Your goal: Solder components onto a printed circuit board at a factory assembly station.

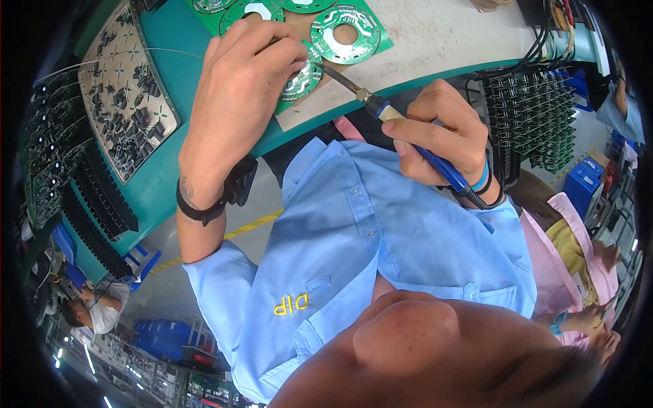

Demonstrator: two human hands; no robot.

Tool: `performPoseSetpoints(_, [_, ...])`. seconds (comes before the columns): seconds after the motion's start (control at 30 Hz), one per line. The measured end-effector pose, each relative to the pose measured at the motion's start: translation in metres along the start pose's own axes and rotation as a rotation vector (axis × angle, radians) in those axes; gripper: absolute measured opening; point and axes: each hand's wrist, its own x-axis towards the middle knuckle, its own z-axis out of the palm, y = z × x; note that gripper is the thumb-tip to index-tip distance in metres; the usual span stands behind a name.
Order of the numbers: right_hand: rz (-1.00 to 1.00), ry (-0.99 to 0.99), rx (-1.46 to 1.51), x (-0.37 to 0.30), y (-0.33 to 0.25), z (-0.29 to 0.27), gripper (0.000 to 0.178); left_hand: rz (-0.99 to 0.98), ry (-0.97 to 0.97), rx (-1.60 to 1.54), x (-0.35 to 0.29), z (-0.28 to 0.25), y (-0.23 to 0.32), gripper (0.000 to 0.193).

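My right hand (445, 132) is wrapped round the blue handle of a soldering iron (374, 102). Its thin metal tip points left, to the round green circuit board (300, 86) under my left fingers. My left hand (245, 95) is closed in a pinch over that board, partly covering it. A thin solder wire (160, 49) runs in from the left, passes behind this hand and seems to be held in the fingertips; its end is hidden. More ring-shaped boards sit in the same green panel, one of them a round board (365, 42) just beyond the iron's tip.
A metal tray (153, 92) with loose black components lies on the green table left of my arm. Racks of boards stand at the far left (51, 160) and right (534, 119). Cables (544, 37) hang at the back right. A person in pink (554, 272) is at the right.
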Motion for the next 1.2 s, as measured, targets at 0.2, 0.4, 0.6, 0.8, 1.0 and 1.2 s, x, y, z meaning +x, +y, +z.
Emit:
performPoseSetpoints(0.2, [-0.004,0.0,0.001,0.0,0.0,0.0,0.024,-0.004,0.031,-0.007,-0.001,-0.001,0.001,0.013])
performPoseSetpoints(0.4, [-0.03,0.004,0.019,0.0,-0.001,-0.006,0.019,-0.012,0.121,-0.067,-0.003,0.001,-0.002,0.012])
performPoseSetpoints(0.6, [-0.032,0.109,0.045,0.004,0.004,-0.02,0.032,-0.241,0.042,-0.192,-0.008,-0.003,0.009,0.011])
performPoseSetpoints(0.8, [-0.054,0.034,0.043,0.001,0.005,-0.017,0.015,-0.11,0.035,-0.128,-0.008,0.001,0.004,0.009])
performPoseSetpoints(1.0, [-0.036,0.013,0.06,0.003,0.005,-0.01,0.015,-0.049,0.046,-0.082,-0.009,0.001,0.004,0.011])
performPoseSetpoints(1.2, [-0.024,-0.007,0.039,0.007,0.004,-0.005,0.017,-0.02,0.092,-0.078,-0.006,0.007,0.004,0.016])
